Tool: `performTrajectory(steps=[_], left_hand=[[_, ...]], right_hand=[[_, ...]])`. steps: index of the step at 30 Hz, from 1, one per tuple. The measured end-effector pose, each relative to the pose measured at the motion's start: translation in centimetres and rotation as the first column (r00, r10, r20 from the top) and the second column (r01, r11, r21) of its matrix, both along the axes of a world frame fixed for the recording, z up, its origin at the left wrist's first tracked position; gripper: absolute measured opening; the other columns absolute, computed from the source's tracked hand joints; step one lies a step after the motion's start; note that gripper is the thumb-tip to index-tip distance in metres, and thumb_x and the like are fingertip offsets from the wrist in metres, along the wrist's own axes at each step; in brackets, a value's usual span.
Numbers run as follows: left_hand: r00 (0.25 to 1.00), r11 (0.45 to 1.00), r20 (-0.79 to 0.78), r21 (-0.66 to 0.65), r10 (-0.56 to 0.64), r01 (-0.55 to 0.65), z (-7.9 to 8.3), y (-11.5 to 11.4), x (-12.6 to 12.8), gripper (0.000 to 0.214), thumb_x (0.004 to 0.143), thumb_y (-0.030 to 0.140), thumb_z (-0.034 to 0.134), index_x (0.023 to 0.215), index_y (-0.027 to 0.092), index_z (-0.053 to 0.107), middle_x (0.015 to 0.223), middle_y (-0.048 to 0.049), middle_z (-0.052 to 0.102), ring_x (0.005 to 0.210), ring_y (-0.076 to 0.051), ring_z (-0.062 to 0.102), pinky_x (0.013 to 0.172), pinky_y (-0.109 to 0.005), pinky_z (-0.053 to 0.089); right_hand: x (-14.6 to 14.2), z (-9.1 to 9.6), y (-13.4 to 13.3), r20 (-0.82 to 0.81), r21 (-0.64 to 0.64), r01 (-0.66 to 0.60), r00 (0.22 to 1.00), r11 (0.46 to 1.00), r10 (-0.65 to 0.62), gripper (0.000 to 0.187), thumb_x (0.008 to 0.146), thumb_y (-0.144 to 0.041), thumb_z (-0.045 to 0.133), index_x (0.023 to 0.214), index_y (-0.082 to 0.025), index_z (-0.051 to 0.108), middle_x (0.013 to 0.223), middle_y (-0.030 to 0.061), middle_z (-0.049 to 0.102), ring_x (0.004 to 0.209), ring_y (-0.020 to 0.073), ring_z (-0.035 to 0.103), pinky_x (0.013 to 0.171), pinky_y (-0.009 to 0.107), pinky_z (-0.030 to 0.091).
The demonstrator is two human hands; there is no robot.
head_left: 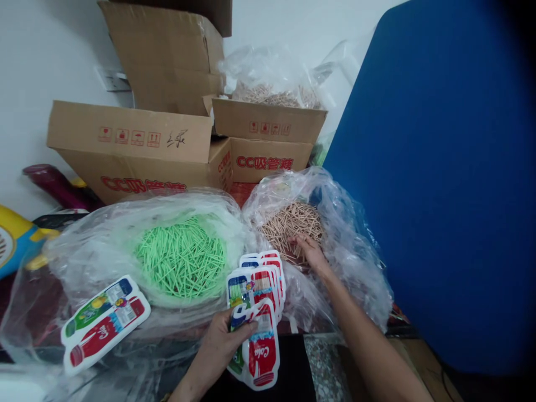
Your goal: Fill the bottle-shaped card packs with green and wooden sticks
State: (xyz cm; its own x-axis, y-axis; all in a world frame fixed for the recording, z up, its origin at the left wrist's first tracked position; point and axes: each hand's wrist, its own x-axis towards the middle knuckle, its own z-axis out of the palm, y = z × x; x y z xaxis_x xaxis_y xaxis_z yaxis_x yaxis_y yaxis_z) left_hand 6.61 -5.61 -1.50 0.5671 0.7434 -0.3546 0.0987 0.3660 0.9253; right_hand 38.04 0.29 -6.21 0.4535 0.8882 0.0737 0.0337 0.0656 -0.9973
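My left hand (230,338) grips a cola-bottle-shaped candy packet (264,349), thumb on its front. Behind that packet, a fanned stack of similar packets (264,279) lies between two clear plastic bags. My right hand (307,248) reaches into the right-hand bag, its fingers together at the brown straw candy sticks (288,220); its fingertips are partly lost among them. Green straw candy sticks (182,257) fill the opened left-hand bag. Another bottle-shaped packet (104,324), printed in green and red, lies on the plastic at the left.
Two open cardboard boxes, one on the left (163,162) and one on the right (272,148), stand behind the bags. More brown sticks in a bag (272,92) top the right box. A blue panel (439,195) borders the right side; a yellow-blue object (17,240) sits far left.
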Motion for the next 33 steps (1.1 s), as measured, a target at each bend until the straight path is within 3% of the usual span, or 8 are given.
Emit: performTrajectory(steps=[4, 9, 13, 17, 21, 25, 30, 33], left_hand=[[1.0, 1.0, 0.021, 0.001, -0.005, 0.005, 0.2, 0.0, 0.2, 0.029, 0.073, 0.037, 0.073, 0.091, 0.014, 0.072, 0.085, -0.0038, 0.075, 0.077, -0.022, 0.067, 0.072, -0.028, 0.051], [0.998, 1.0, 0.057, -0.016, 0.012, -0.011, 0.4, 0.1, 0.0, 0.032, 0.074, 0.037, 0.072, 0.096, 0.014, 0.071, 0.091, -0.0055, 0.075, 0.081, -0.023, 0.068, 0.075, -0.03, 0.051], [0.999, 1.0, 0.047, -0.005, 0.017, -0.017, 0.8, 0.1, 0.1, 0.033, 0.073, 0.038, 0.073, 0.096, 0.013, 0.071, 0.09, -0.0058, 0.075, 0.081, -0.024, 0.068, 0.075, -0.031, 0.052], [0.999, 1.0, 0.044, 0.006, -0.004, 0.003, 0.8, 0.0, 0.3, 0.031, 0.074, 0.038, 0.072, 0.094, 0.014, 0.071, 0.089, -0.0051, 0.075, 0.081, -0.023, 0.068, 0.074, -0.03, 0.051], [1.0, 1.0, 0.027, 0.021, -0.005, 0.005, 0.9, 0.0, 0.7, 0.032, 0.075, 0.038, 0.071, 0.097, 0.014, 0.071, 0.091, -0.0049, 0.075, 0.082, -0.023, 0.067, 0.074, -0.03, 0.051], [0.999, 0.999, 0.037, 0.035, -0.012, 0.011, 1.0, 0.1, 0.8, 0.032, 0.075, 0.036, 0.071, 0.098, 0.014, 0.07, 0.092, -0.0043, 0.075, 0.082, -0.023, 0.067, 0.075, -0.029, 0.051], [0.998, 0.999, 0.057, 0.02, -0.028, 0.027, 1.1, 0.3, 1.0, 0.029, 0.075, 0.035, 0.071, 0.095, 0.014, 0.071, 0.089, -0.0044, 0.075, 0.08, -0.022, 0.067, 0.074, -0.03, 0.051], [0.995, 0.999, 0.085, 0.001, -0.042, 0.042, 1.6, 0.8, 1.7, 0.031, 0.075, 0.035, 0.071, 0.097, 0.014, 0.071, 0.092, -0.0051, 0.074, 0.082, -0.023, 0.067, 0.074, -0.03, 0.051]], right_hand=[[0.9, 1.0, 0.9, 0.045, -0.015, -0.031, 0.998, 0.999, 0.032, 0.025, 0.072, -0.048, 0.067, 0.074, -0.023, 0.067, 0.097, 0.0034, 0.071, 0.097, 0.0211, 0.062, 0.089, 0.032, 0.044], [0.2, 0.2, 0.5, 0.044, -0.043, -0.035, 0.998, 0.998, 0.036, 0.038, 0.079, -0.059, 0.054, 0.087, -0.023, 0.063, 0.075, 0.001, 0.07, 0.069, 0.0194, 0.063, 0.069, 0.034, 0.049], [-1.0, -1.4, -1.0, 0.105, -0.041, -0.001, 0.994, 0.999, 0.005, 0.035, 0.072, -0.055, 0.065, 0.082, -0.022, 0.066, 0.08, 0.0007, 0.07, 0.08, 0.0197, 0.061, 0.084, 0.034, 0.044], [-1.0, -1.6, -1.4, 0.115, -0.05, 0.012, 0.993, 0.999, -0.006, 0.031, 0.072, -0.052, 0.065, 0.077, -0.022, 0.069, 0.083, 0.0018, 0.07, 0.086, 0.0207, 0.059, 0.089, 0.035, 0.041], [0.0, -0.8, -0.5, 0.038, -0.052, 0.022, 0.999, 0.998, -0.02, 0.035, 0.071, -0.05, 0.066, 0.094, -0.024, 0.069, 0.088, 0.0009, 0.07, 0.082, 0.0213, 0.061, 0.08, 0.036, 0.047], [0.3, 0.2, -0.4, -0.055, -0.042, 0.011, 0.998, 0.999, -0.013, 0.031, 0.063, -0.047, 0.073, 0.081, -0.022, 0.069, 0.087, 0.0022, 0.072, 0.082, 0.0225, 0.064, 0.074, 0.035, 0.05], [0.1, 1.9, -1.3, -0.205, -0.015, 0.047, 0.978, 0.999, -0.049, 0.032, 0.072, -0.053, 0.064, 0.084, -0.023, 0.062, 0.083, 0.0041, 0.073, 0.076, 0.0241, 0.067, 0.066, 0.037, 0.053], [-0.8, 3.5, -1.9, -0.333, 0.057, 0.086, 0.941, 0.995, -0.063, 0.03, 0.072, -0.051, 0.067, 0.082, -0.024, 0.058, 0.074, 0.002, 0.07, 0.078, 0.0245, 0.068, 0.072, 0.04, 0.054]])
